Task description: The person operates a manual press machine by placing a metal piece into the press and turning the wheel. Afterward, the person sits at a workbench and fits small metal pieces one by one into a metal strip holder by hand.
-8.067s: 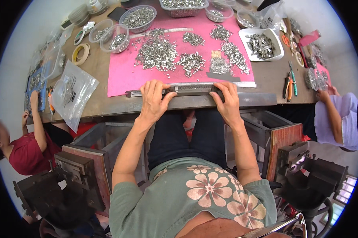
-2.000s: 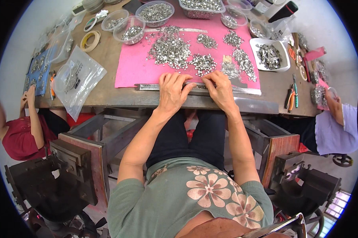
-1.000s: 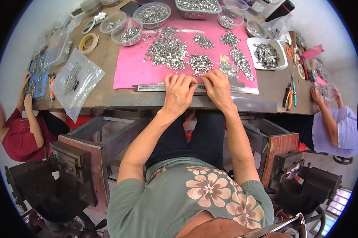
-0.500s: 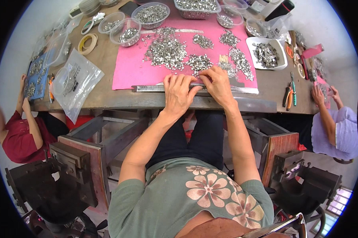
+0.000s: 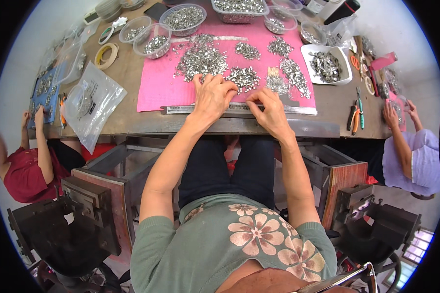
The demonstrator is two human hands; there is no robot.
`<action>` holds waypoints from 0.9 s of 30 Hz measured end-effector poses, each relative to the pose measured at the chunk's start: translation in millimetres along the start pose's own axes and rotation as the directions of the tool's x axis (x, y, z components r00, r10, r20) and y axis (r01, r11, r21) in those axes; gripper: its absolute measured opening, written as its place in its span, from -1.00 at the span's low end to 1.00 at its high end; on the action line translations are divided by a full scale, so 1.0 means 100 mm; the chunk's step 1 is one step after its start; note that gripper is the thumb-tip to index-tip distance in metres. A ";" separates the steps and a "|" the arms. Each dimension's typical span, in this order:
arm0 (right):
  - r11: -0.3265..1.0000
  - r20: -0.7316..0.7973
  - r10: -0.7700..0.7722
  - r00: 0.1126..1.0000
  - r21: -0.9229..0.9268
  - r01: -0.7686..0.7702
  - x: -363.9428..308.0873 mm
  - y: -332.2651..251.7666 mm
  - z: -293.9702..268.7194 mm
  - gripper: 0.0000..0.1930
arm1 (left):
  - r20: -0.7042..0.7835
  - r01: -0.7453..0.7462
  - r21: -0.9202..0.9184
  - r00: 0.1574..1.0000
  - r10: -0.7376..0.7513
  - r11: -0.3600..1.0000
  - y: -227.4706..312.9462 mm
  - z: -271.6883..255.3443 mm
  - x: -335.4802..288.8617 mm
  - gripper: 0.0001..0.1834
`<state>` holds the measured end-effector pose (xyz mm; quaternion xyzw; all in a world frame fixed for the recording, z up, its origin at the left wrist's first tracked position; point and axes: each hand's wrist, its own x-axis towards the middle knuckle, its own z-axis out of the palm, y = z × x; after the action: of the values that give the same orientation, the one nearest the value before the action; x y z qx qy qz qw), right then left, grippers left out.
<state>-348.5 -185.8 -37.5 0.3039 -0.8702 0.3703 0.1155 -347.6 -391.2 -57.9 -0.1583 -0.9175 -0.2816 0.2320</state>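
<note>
Nearly closed in the right hand [image 5: 270, 114], over the metal bar [image 5: 177, 110], impossible to tell if gripping; half-curled in the left hand [image 5: 210, 99], at the large heap of metal pieces [image 5: 202, 59], equally unclear. Find the bar along the near edge of the pink mat [image 5: 149, 93], seemingly part-lined; judge plenty left loose.

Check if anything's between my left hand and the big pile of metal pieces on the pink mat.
Nothing visible stands in the way: your left hand is at the near edge of the big pile. Whether it touches any pieces, I can't tell.
</note>
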 end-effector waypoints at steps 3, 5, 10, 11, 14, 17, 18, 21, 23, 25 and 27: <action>1.000 0.009 -0.026 1.000 -0.002 0.026 -0.08 -0.03 0.00 -0.90 | 0.017 -0.002 0.004 1.000 0.002 1.000 0.01 -0.03 0.01 -0.90; 0.999 0.006 -0.031 0.999 -0.031 0.032 -0.11 -0.05 0.01 -0.90 | 0.043 0.002 -0.001 0.999 -0.002 1.000 0.02 -0.06 0.01 -0.90; 1.000 0.012 -0.020 1.000 0.001 0.020 -0.10 0.01 0.01 -0.91 | 0.097 0.002 -0.035 0.995 0.001 0.999 -0.02 -0.09 -0.01 -0.90; 1.000 0.007 0.017 1.000 0.014 -0.017 -0.06 0.05 0.01 -0.91 | 0.098 -0.002 -0.028 0.995 0.005 1.000 -0.02 -0.09 -0.01 -0.89; 0.999 -0.027 0.033 0.999 -0.026 -0.034 0.08 0.13 0.05 -0.92 | 0.110 0.011 -0.042 0.994 -0.006 0.999 -0.02 -0.08 -0.02 -0.89; 0.992 -0.051 -0.018 0.999 -0.126 0.011 0.19 0.20 0.14 -0.92 | 0.107 0.018 -0.048 0.994 -0.013 0.999 -0.01 -0.07 -0.01 -0.89; 0.985 -0.044 -0.043 0.998 -0.169 0.035 0.20 0.21 0.17 -0.92 | 0.095 0.010 -0.036 0.995 -0.006 0.999 0.00 -0.08 -0.01 -0.89; 0.971 -0.043 -0.093 0.995 -0.224 0.081 0.23 0.23 0.21 -0.92 | 0.115 0.013 -0.005 0.993 -0.012 1.000 0.01 -0.09 -0.01 -0.89; 0.970 -0.047 -0.099 0.994 -0.227 0.086 0.22 0.23 0.22 -0.93 | 0.093 0.003 -0.010 0.996 -0.003 1.000 0.03 -0.09 -0.03 -0.89; 0.968 -0.053 -0.103 0.993 -0.233 0.088 0.21 0.23 0.20 -0.94 | 0.071 -0.009 -0.017 0.997 0.010 1.000 0.08 -0.09 -0.05 -0.90; 0.979 -0.049 -0.097 0.994 -0.183 0.086 0.19 0.23 0.17 -0.94 | 0.037 -0.006 -0.087 0.999 0.009 0.996 0.18 -0.08 -0.10 -0.90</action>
<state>-377.1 -194.2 -54.5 0.3210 -0.8816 0.2928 0.1846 -328.8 -383.2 -48.8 -0.1771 -0.9080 -0.3173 0.2087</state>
